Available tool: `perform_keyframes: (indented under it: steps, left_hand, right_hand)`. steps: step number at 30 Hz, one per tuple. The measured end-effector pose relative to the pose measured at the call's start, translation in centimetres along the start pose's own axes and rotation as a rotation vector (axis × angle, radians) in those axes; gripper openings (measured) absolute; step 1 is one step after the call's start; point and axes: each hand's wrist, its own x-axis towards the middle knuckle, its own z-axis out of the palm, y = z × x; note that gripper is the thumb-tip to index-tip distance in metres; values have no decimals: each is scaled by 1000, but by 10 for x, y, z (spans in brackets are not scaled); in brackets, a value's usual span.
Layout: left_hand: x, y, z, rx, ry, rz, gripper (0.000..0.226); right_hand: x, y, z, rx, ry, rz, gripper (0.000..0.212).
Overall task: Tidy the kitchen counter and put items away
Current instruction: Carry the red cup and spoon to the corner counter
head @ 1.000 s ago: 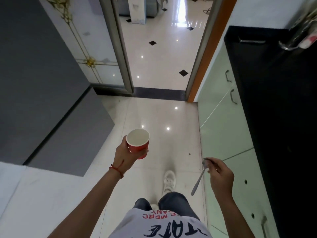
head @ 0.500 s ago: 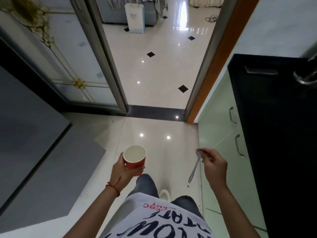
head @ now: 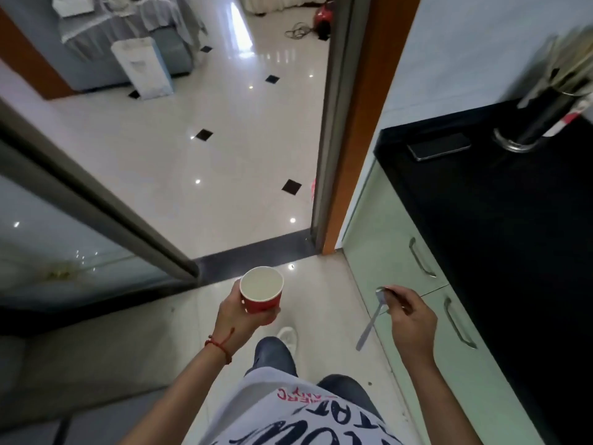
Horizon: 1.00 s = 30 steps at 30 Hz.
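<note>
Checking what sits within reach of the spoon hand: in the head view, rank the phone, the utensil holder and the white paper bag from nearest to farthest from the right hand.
From the right hand:
1. Phone, flat on the black counter's near corner, ahead.
2. Utensil holder, further along the counter, by the wall.
3. White paper bag, on the floor beyond the doorway, far left.

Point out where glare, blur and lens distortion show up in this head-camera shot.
Head view: ceiling-light glare dots the glossy floor tiles; the utensil holder at the top right is motion-smeared; the wide lens bends the door frame; the red cup and spoon stay fairly sharp.
</note>
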Motion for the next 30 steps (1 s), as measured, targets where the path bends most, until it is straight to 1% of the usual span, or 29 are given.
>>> perform_keyframes:
  steps: [5,7,9,13,15,17,20,21,23,25,27,30]
  left_hand:
    - [81,53,3,-14,-181,74,85]
    - [102,79,16,-19,-229,124,84]
    - [118,104,35,-18,-282,168,83]
    - [144,140,87,-24,-410,192,87]
    - [156,154,118,-15,-457,198,82]
    - [165,169,150,17,-465,219,72]
    - [174,191,189,87,-461,275,51]
    - [178,198,201,98,-474,278,51]
    - [188,209,221,107,-501,264,64]
    - [196,219,236,106,-520,264,69]
    - [203,229,247,104,-535,266,71]
    - [212,243,258,129,-569,283,65]
  right_hand:
    - [19,-13,3,100,177,108,38]
    - [24,-18,-4,130,253,147,34]
    - [30,-22,-14,148,325,166,31]
    - [52,-24,-41,155,461,173,24]
    - [68,-25,-56,155,515,158,25]
    - [88,-25,-72,187,564,158,26]
    - [121,-28,-92,201,597,149,17]
    - [133,-29,-99,190,600,149,15]
    - [156,-34,-110,176,597,137,13]
    - [179,-41,-119,165,590,118,16]
    - [200,-47,-127,145,584,97,18]
    - [232,-56,-137,120,606,70,14]
